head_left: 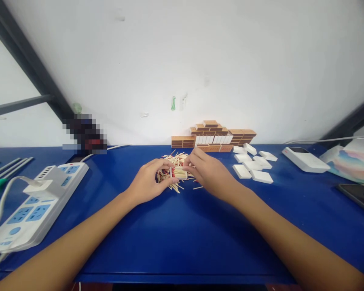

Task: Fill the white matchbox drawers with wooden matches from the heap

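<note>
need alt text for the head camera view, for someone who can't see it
Two bare hands, left hand and right hand, meet over a pile of matchsticks on a blue table, together holding a small tray of matches. Behind stand stacked matchboxes; white inner trays lie to the right, a power strip to the left.

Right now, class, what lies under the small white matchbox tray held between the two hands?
Under the small white matchbox tray lies a loose pile of wooden matchsticks on the blue table. The hands cover part of the pile.
</note>
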A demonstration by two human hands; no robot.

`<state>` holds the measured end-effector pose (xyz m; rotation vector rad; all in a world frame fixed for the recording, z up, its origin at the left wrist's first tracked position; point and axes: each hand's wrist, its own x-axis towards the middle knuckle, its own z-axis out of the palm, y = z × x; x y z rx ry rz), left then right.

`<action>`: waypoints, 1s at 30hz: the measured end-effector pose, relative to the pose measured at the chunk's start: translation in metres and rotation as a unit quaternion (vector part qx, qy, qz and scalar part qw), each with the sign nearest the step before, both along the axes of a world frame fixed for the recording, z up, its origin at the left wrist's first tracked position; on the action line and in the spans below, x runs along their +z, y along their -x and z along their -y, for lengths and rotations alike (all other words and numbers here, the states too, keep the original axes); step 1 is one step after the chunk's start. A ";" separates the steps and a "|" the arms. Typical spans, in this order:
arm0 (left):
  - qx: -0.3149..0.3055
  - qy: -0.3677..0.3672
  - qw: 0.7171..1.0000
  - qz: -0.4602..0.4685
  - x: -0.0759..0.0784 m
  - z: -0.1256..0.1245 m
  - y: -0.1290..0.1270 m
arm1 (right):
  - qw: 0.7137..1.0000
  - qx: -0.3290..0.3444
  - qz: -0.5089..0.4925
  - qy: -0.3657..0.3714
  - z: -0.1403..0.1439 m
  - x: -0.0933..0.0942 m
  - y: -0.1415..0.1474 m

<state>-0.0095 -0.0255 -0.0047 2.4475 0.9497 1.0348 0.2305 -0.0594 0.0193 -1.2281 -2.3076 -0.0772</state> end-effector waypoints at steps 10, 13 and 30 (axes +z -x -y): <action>-0.012 0.024 0.999 0.017 0.003 0.002 -0.002 | 0.997 0.049 -0.027 0.048 0.002 -0.003 0.003; -0.025 0.017 0.999 0.013 0.003 0.002 -0.001 | 0.997 0.058 -0.034 0.042 0.003 -0.003 0.004; 0.054 0.029 0.998 0.030 0.004 -0.002 -0.001 | 0.990 0.026 -0.072 0.116 0.002 0.018 -0.014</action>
